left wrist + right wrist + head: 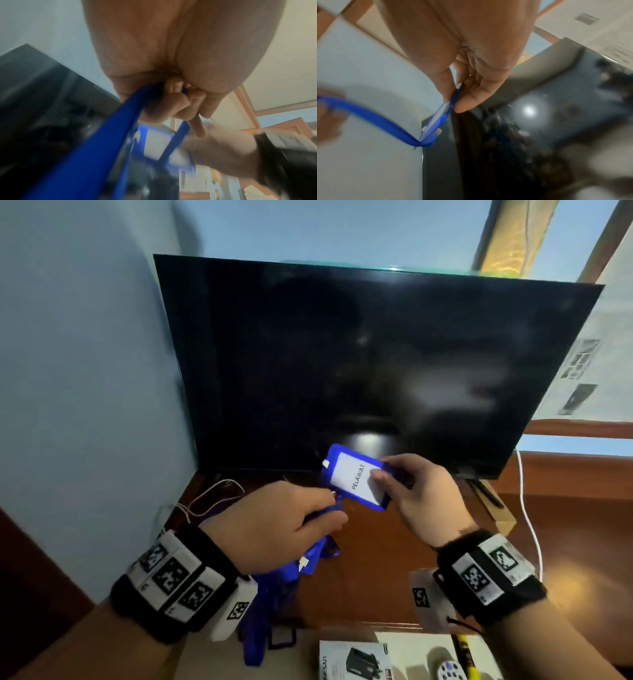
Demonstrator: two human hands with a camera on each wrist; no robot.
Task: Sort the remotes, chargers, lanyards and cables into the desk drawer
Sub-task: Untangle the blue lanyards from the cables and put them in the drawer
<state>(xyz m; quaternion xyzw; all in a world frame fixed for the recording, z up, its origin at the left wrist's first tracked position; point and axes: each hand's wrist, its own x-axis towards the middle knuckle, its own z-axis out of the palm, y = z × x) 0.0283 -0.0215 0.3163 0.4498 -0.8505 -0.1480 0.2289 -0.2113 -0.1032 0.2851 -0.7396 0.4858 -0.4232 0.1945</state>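
A blue lanyard is held up in front of the TV. Its badge holder (356, 478), blue-framed with a white card reading PELAWAT, is pinched by my right hand (394, 478) between thumb and fingers; the right wrist view shows the badge holder (443, 116) edge-on. My left hand (308, 510) grips the blue strap (320, 554), whose loops hang down past my wrist. In the left wrist view the strap (106, 135) runs out of my curled fingers (178, 97). At the bottom lie a charger box (356, 660) and a white remote (448, 671).
A dark TV (370, 361) stands on the wooden desk (575, 542) against a blue wall. A thin white cable (212, 494) lies at the desk's back left, another white cable (529, 522) runs down on the right. A small cardboard box (496, 511) sits under the TV's right side.
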